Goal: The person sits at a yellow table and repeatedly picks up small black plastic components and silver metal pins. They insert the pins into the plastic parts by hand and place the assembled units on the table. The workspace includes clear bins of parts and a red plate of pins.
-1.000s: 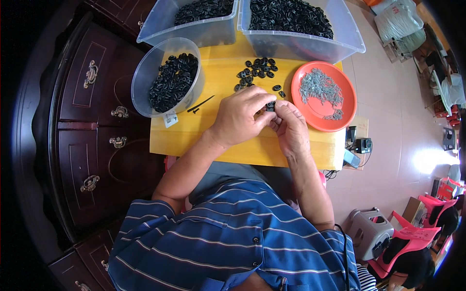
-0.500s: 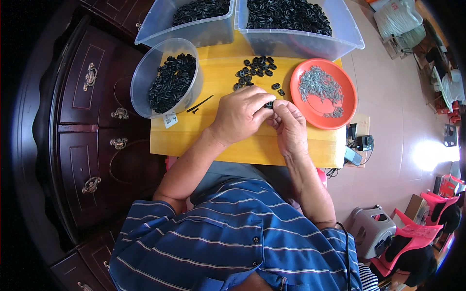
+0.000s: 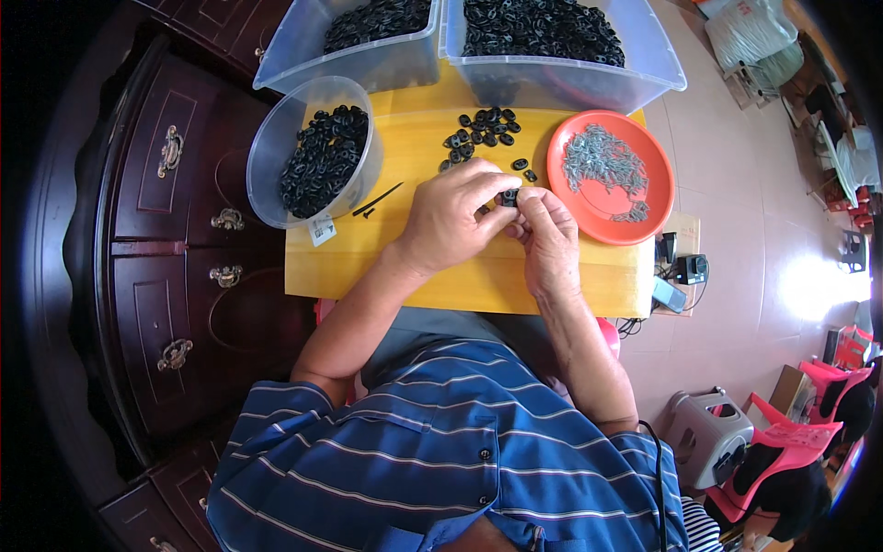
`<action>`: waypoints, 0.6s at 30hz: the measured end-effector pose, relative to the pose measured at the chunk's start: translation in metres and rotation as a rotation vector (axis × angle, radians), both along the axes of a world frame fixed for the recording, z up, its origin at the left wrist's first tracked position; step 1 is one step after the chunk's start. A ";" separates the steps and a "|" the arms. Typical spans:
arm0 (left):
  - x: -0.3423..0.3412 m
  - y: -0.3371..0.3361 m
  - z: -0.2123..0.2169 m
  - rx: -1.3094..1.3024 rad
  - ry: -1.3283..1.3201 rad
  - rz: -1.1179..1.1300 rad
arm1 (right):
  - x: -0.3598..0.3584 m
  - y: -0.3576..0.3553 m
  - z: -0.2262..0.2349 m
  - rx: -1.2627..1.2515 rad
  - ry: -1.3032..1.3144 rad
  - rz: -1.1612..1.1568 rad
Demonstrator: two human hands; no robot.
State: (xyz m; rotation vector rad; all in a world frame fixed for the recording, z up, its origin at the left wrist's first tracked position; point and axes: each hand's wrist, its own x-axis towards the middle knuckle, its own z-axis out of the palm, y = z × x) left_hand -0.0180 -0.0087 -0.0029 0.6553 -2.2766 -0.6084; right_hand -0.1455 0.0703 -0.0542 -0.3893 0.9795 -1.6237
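Observation:
Over the middle of the table, my left hand [image 3: 457,210] pinches a small black oval plastic piece with holes [image 3: 509,197] between thumb and forefinger. My right hand [image 3: 548,228] is closed too, its thumb and forefinger pressed at the piece's right edge; anything smaller between those fingertips is hidden. A dark bit shows between the left fingers, too covered to name. Just beyond my hands lie several loose black oval pieces [image 3: 491,126] of the same kind. To the right sits a red-orange plate [image 3: 618,227] with a heap of small silvery metal parts [image 3: 602,158].
A round clear tub [image 3: 262,175] of black pieces stands at the left. Two larger clear bins [image 3: 368,64] [image 3: 570,78] of them stand at the back. A thin black pointed tool [image 3: 378,199] lies on the yellow table [image 3: 368,267]. A dark wooden cabinet [image 3: 147,304] borders the left.
Both hands stay almost where they were, still at the black piece. More of the piece's face shows now. The whole view has shifted very slightly.

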 end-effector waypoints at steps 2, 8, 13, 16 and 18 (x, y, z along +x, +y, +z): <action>0.000 -0.001 0.001 -0.005 -0.004 -0.009 | -0.001 0.000 0.000 0.016 0.005 0.008; 0.002 -0.003 0.005 0.083 -0.044 -0.047 | -0.003 -0.001 0.002 0.005 0.043 0.036; 0.001 0.003 0.005 0.427 0.049 -0.038 | 0.001 -0.001 0.009 -0.026 0.148 -0.031; -0.002 0.007 -0.004 0.523 0.156 -0.023 | 0.002 -0.001 0.010 -0.034 0.181 -0.057; -0.004 0.008 -0.006 0.588 0.189 -0.024 | 0.003 -0.001 0.011 -0.038 0.192 -0.070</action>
